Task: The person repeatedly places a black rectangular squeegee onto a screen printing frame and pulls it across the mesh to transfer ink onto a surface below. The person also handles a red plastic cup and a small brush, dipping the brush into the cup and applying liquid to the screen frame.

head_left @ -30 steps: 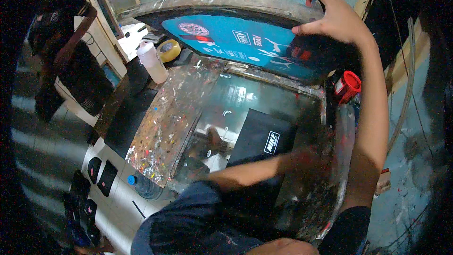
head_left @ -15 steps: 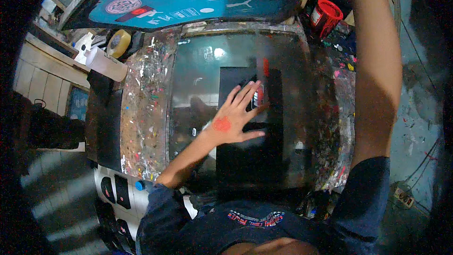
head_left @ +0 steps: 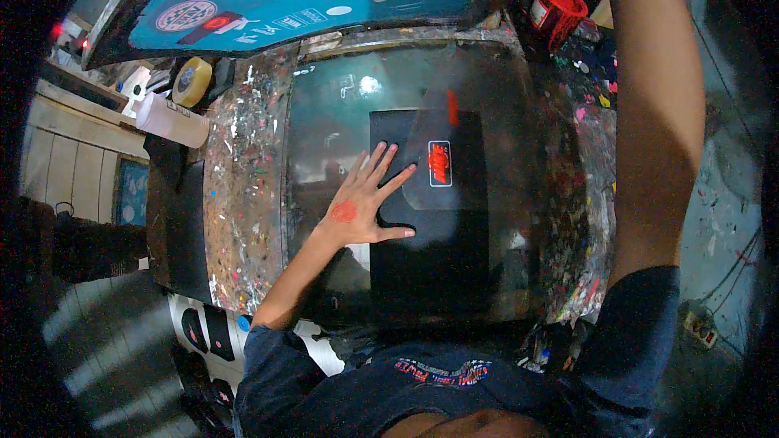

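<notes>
Biggest by far, a paint-spattered wooden desk under everything. Along its far side, tilted up on edge, a screen-printing frame with blue mesh, stencilled with white outlines and a few red ones. Set in the middle of the desk, a glossy dark plate, with a bright lamp reflection near its far end. To the right, a bare right forearm, reaching up past the top edge; right hand beyond the view, so cannot tell whether wide, narrow or gripping. On the plate, right of its middle, a black rectangular sheet lying flat. At the sheet's left edge, palm down, fingers and thumb spread wide, the left hand, with a red roundish mark on its back and fingertips over the black surface. Beyond the plate's far right corner, a red tub, smeared inside. At the far left of the desk, a pale plastic bottle, leaning in view, just beside a yellowish tape roll. Smallest, on the sheet, right of the fingertips, a white-outlined rectangular print with red lettering.
</notes>
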Motion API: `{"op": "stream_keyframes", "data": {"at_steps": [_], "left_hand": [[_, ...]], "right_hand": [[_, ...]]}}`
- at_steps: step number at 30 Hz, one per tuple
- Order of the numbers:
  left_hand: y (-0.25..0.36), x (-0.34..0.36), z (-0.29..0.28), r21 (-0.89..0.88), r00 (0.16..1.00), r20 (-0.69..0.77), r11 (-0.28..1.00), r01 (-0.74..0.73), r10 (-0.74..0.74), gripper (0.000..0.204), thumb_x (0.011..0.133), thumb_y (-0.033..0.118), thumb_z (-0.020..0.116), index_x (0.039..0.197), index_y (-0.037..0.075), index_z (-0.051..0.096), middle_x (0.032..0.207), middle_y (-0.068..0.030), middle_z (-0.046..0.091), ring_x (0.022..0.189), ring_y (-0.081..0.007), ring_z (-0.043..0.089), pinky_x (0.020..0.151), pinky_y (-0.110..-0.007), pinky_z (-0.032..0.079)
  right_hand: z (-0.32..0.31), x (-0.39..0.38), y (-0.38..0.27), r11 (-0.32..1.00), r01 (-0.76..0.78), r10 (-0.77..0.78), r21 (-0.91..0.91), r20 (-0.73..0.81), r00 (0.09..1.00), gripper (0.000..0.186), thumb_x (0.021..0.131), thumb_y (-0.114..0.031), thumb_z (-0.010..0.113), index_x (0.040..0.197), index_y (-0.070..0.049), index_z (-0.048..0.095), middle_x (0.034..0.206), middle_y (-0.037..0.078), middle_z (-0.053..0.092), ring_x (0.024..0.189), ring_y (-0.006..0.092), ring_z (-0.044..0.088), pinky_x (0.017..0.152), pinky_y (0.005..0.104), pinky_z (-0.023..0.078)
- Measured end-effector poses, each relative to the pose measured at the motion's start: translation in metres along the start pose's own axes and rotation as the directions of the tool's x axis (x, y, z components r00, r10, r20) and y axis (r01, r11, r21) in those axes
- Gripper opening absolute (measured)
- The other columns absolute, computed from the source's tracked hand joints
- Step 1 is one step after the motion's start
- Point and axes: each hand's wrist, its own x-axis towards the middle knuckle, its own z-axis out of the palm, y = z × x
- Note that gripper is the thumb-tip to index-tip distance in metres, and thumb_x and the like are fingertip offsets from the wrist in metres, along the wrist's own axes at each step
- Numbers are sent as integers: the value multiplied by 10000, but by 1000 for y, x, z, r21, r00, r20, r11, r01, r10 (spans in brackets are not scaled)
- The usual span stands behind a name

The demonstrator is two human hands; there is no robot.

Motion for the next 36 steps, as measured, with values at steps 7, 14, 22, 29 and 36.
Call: {"op": "stream_keyframes", "data": {"at_steps": [7, 14, 22, 29, 36], "left_hand": [[2, 0, -1, 30, 1000, -15, 999, 13, -13, 1074, 709, 729, 738, 1575, 203, 382, 1660, -203, 227, 1536, -417, 196, 1224, -622, 166], [1, 0, 1, 15, 999, -33, 1000, 7, -6, 1088, 693, 730, 750, 1567, 189, 395, 1657, -211, 235, 1535, -419, 203, 1217, -633, 171], [3, -1, 1, 14, 999, -55, 1000, 1, 0, 1080, 693, 718, 756, 1563, 185, 403, 1650, -218, 248, 1533, -413, 215, 1214, -625, 186], [41, 28, 3, -161, 973, -228, 987, -21, -17, 815, 846, 484, 730, 1497, 73, 462, 1519, -233, 448, 1411, -400, 420, 1157, -538, 327], [110, 70, -37, -178, 723, -678, 924, -338, 133, 758, 869, 381, 734, 1497, 72, 445, 1525, -276, 425, 1402, -481, 390, 1123, -575, 328]], "right_hand": [[-7, -16, -19, 1000, -8, 7, 16, 61, 998, 739, 655, -529, 882, 1071, 64, 739, 1050, 185, 744, 930, 278, 711, 844, 346, 531], [2, -4, -8, 997, -36, 30, -70, -83, 996, 681, 666, -504, 887, 1018, 63, 752, 1006, 171, 751, 891, 264, 714, 823, 341, 535], [-10, -6, -13, 1000, -18, 17, 15, 68, 998, 712, 657, -519, 895, 1052, 55, 745, 1023, 187, 752, 904, 281, 718, 832, 359, 538], [-5, -1, -6, 998, -43, 44, -41, 34, 998, 836, 602, -580, 894, 1109, 60, 713, 1078, 233, 735, 976, 326, 708, 865, 390, 540], [26, -39, -14, 982, 165, -183, -93, -227, 957, 775, 589, -578, 875, 1068, -24, 621, 999, 207, 670, 945, 307, 666, 829, 410, 515]]}}
